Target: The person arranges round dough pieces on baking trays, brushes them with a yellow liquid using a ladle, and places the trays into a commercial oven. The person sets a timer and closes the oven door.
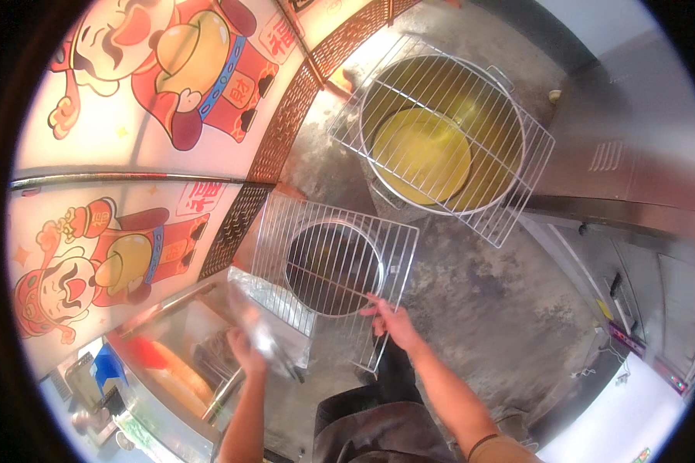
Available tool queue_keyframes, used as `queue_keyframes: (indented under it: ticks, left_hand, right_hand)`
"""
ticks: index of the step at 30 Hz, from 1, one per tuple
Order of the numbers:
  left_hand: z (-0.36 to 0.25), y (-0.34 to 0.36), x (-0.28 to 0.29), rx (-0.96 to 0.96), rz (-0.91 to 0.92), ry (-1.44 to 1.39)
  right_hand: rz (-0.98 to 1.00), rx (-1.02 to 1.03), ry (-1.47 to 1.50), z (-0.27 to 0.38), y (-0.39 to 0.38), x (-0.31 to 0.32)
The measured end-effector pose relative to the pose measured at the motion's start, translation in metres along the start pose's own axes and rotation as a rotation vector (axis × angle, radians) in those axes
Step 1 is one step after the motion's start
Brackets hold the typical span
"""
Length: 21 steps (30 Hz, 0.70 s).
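Note:
My left hand (248,353) is closed on a shiny, clear plastic packet (264,339), smeared by motion, with something pinkish showing near its upper end. What it contains cannot be made out. At the near right edge of a wire rack (340,217), my right hand (398,324) grips the bars, its fingers pointing left across them. This rack lies over a round metal pot (381,266) whose inside looks dark. Beyond it, a second wire rack (539,150) spans a much larger pot (520,116) holding yellowish liquid.
Cartoon-printed panels (123,262) with woven trim line the left. A bin (222,393) with red and orange contents stands beside my left forearm. Steel equipment (625,147) runs along the right. Below lies a stained concrete floor (471,301).

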State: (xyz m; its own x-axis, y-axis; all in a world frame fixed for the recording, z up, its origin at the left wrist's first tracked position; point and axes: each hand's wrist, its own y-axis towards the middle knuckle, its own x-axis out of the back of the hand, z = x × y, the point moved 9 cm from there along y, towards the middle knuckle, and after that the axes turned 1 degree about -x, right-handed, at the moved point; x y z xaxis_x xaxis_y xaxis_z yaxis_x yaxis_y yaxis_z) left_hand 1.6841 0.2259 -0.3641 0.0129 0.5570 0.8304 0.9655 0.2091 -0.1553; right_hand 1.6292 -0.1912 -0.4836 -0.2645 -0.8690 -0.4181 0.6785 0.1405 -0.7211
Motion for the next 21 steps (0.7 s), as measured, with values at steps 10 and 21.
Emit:
queue_keyframes:
  ticks: [10, 21]
  left_hand:
    - [0.115, -0.119, 0.069, 0.349, -0.22, -0.814]
    - [-0.032, -0.11, 0.044, 0.261, -0.049, -0.042]
  right_hand:
    - [-0.103, 0.114, 0.123, 0.121, -0.088, 0.013]
    - [-0.492, 0.478, 0.474, 0.23, 0.006, 0.18]
